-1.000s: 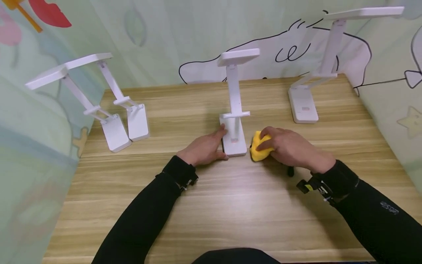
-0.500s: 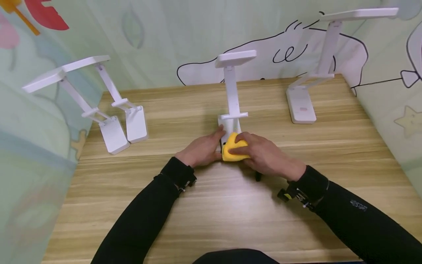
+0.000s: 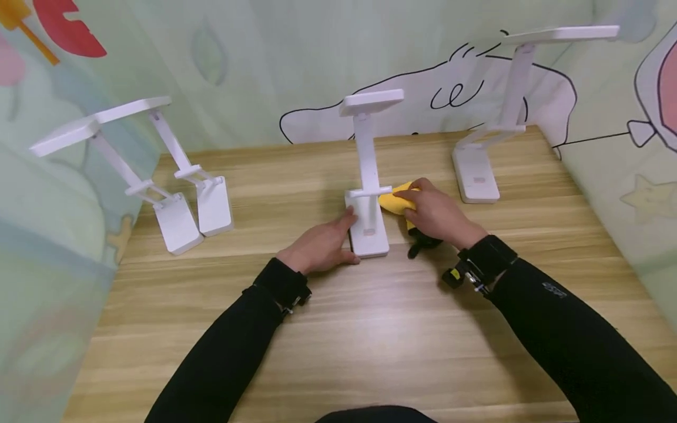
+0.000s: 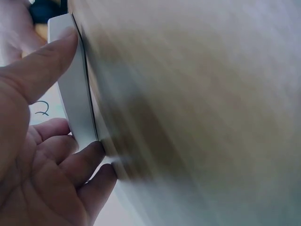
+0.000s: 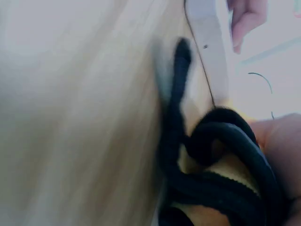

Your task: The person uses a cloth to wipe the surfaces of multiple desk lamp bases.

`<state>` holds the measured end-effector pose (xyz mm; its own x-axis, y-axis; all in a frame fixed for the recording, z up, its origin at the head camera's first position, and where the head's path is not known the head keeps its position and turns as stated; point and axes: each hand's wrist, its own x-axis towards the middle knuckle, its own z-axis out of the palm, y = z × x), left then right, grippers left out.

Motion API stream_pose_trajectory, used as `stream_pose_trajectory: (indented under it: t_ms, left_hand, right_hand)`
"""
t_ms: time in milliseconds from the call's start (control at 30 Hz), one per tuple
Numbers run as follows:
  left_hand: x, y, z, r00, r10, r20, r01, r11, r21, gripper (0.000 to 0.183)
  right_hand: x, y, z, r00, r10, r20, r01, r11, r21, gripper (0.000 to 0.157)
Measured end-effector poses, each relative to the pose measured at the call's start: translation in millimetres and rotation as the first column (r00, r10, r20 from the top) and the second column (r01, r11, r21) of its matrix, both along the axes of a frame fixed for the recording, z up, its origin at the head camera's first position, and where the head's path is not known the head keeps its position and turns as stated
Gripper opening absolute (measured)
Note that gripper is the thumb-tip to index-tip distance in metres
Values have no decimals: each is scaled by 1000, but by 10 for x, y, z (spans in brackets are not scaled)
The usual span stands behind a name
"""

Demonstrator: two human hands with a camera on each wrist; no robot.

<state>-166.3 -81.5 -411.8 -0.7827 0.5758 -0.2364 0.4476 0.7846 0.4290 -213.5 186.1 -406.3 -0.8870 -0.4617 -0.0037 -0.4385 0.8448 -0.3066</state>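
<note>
A white desk lamp with a raised, folding arm stands at mid-table. My left hand holds its base at the left side, thumb and fingertips spread along the edge. Closer up, the left wrist view has the thumb and bent fingers against the base's side. In my right hand is a soft, yellow, cloth-like piece, pinched beside the right rear of the base. Black cord-like loops hang from it, and most of it is hidden by the hand in the right wrist view.
Two similar white lamps stand close together at the left. Another white lamp is at the back right. Printed curtains border the wooden table behind and at both sides.
My right hand took the yellow piece from the table right of the lamp leftward over the base's front, then back to the right and rearward beside it. The left hand stays at the base.
</note>
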Motion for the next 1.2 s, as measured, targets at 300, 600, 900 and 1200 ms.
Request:
stream_pose_trajectory:
  t_ms: [300, 600, 900, 1200]
  left_hand:
    - [14, -18, -6, 1000, 9, -5, -9, 1000, -2, 93]
    - [4, -21, -12, 999, 0, -38, -1, 1000, -10, 94]
    - [-2, -43, -17, 998, -15, -53, 15, 1000, -17, 96]
    - [-11, -41, -4, 998, -39, -50, 39, 999, -18, 92]
  right_hand:
    - [-103, -345, -57, 990, -33, -136, 48, 993, 108, 31]
    - [350, -294, -6, 967, 122, -223, -83, 981, 177, 35]
    - [778, -231, 109, 951, 262, -162, -219, 945, 243, 20]
    - [1043, -263, 340, 961, 277, 19, -276, 949, 151, 28]
